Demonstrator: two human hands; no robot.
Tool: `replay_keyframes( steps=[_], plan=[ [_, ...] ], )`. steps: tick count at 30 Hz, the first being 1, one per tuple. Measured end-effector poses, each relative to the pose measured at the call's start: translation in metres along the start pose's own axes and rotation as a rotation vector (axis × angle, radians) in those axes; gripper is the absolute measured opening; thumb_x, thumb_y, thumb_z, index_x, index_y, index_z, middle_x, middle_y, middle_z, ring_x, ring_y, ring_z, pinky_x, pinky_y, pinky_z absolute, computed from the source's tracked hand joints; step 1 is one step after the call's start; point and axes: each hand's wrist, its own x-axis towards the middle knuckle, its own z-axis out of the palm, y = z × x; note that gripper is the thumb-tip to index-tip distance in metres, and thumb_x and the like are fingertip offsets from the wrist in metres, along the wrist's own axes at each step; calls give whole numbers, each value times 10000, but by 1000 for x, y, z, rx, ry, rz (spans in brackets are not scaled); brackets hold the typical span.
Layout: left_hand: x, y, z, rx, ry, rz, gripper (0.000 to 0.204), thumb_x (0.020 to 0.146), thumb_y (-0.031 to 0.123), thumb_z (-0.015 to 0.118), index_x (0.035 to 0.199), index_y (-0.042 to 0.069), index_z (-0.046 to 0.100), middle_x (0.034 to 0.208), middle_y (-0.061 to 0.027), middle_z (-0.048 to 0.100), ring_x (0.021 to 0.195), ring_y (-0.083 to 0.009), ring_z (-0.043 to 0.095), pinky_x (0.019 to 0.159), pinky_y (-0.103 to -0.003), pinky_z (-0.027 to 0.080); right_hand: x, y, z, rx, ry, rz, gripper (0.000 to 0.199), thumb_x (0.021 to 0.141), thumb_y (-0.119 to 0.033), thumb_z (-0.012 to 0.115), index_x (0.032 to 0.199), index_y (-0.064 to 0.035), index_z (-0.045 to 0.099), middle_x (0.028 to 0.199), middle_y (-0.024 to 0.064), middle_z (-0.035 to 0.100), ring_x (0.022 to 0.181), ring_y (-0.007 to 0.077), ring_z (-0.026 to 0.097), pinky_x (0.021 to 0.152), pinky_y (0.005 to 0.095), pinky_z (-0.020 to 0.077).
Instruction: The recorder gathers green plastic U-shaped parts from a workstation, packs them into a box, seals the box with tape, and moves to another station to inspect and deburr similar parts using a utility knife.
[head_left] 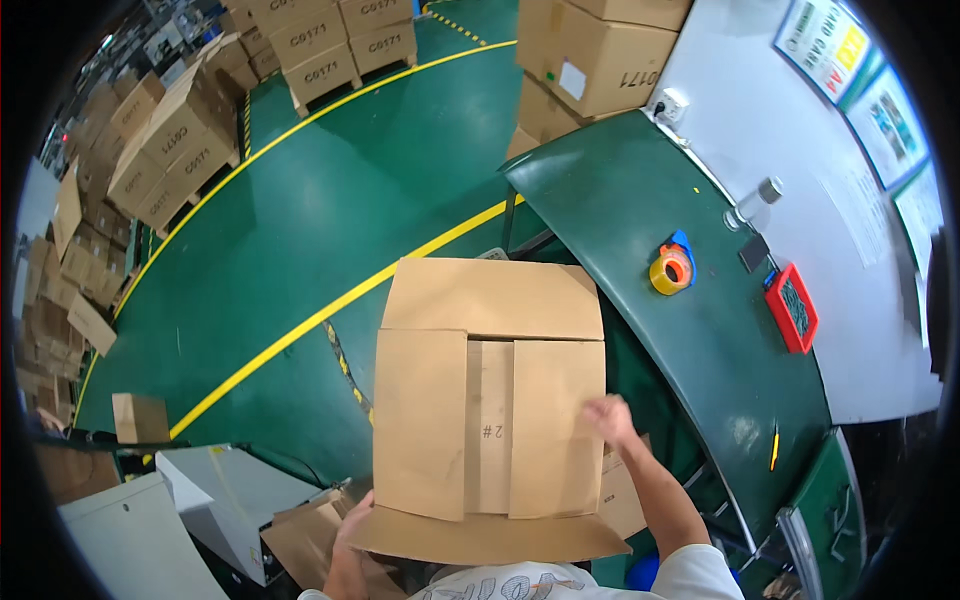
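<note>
A brown cardboard box (420, 425) stands in front of me. Its two side flaps are folded inward with a gap between them, through which an inner cardboard panel (491, 400) shows. The far flap (490, 295) and the near flap (490, 540) stick outward. My left hand (356, 518) is against the box's near left corner, its fingers mostly hidden by the box and near flap. At the right flap's outer edge, my right hand (609, 418) has its fingers curled in, with nothing visible in them.
On the green table (620, 200) to the right lie a tape dispenser (672, 268), a red tray (792, 310) and a yellow cutter (775, 448). Stacked cartons (590, 60) stand beyond it. More cartons (180, 150) fill the far left. White cabinets (140, 540) stand at lower left.
</note>
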Motion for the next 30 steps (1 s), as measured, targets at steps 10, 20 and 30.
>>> replay_keyframes(
  steps=[10, 20, 30],
  plan=[
    [17, -36, 18, 291, 674, 441, 926, 592, -11, 798, 1382, -20, 315, 1227, -122, 534, 1084, -187, 528, 889, -300, 453, 179, -7, -22, 873, 55, 294, 521, 847, -123, 627, 1281, 59, 404, 1230, 161, 535, 1119, 253, 533, 933, 346, 434],
    [84, -74, 28, 470, 1238, 472, 576, 568, 96, 835, 1080, -13, 592, 942, -103, 660, 833, -193, 635, 796, -319, 508, 182, -6, 0, 766, 211, 269, 443, 789, 44, 637, 1204, 37, 483, 1106, 135, 601, 973, 225, 598, 852, 326, 470],
    [73, -71, -8, 196, 1126, 370, 486, 578, 145, 847, 1010, 18, 663, 900, -65, 684, 769, -117, 624, 739, -280, 505, 145, -56, -20, 1001, 182, -12, 390, 776, 127, 581, 1142, 12, 510, 1068, 107, 614, 956, 194, 593, 858, 322, 467]
  ],
)
